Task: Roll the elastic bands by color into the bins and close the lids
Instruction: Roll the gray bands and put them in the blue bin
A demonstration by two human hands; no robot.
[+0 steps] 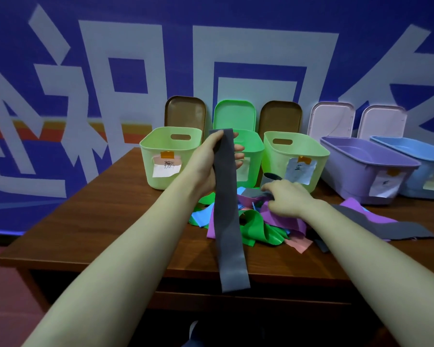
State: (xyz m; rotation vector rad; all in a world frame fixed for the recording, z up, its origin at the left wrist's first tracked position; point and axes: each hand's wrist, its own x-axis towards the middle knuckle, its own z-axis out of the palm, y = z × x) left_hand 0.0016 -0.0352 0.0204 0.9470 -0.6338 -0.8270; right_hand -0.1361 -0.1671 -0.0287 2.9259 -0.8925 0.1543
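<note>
1. At the left of the row on the wooden table (85, 221) stands a pale green bin (158, 149), open, with a paper label taped to its front. Its brown lid (184, 113) leans upright against the blue-and-white wall behind it.
2. The left hand (208, 164) is raised in front of the bins. Its fingers and thumb are curled round the top end of a long grey band (229, 221), which hangs straight down past the table's front edge.
3. Behind that hand is a brighter green bin (254, 146), also open, with a green lid (234, 113) propped behind it.
4. Below the hand, a loose pile of bands (258, 226) lies on the table just in front of the bins: green, purple, blue, pink and grey, all tangled together.
5. The right hand (286, 196) is down on the pile, palm down. Its thumb and fingertips pinch a second grey band (253, 194) at the heap's far side.
6. Beyond that hand is another pale green bin (318, 156) with a label, and a second brown lid (281, 116) behind it.
7. Next is an open purple bin (351, 169) with a pale lid (331, 118) against the wall.
8. A flat grey strip (406, 230) lies on the table in front of the purple bin.
9. A blue bin (416, 156) with another pale lid (383, 121) ends the row at the right edge.
</note>
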